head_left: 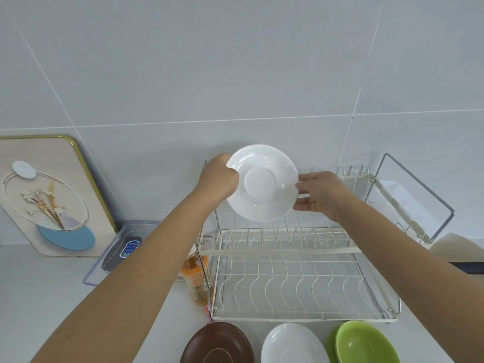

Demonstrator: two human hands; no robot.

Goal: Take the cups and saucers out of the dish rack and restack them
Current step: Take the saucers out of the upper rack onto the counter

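A white saucer [262,183] is held upright above the upper tier of the white two-tier wire dish rack [293,281], its underside facing me. My left hand [218,178] grips its left rim. My right hand [318,193] pinches its right rim with fingertips. Both tiers of the rack show bare wires. On the counter in front of the rack lie a brown saucer [217,344], a white dish [293,344] and a green dish [366,341] resting on another green piece.
An orange bottle [197,279] stands at the rack's left end. A clear lidded box [117,251] and a gold-framed picture board [47,197] lean against the tiled wall on the left. A wire side basket [413,200] hangs at the rack's right.
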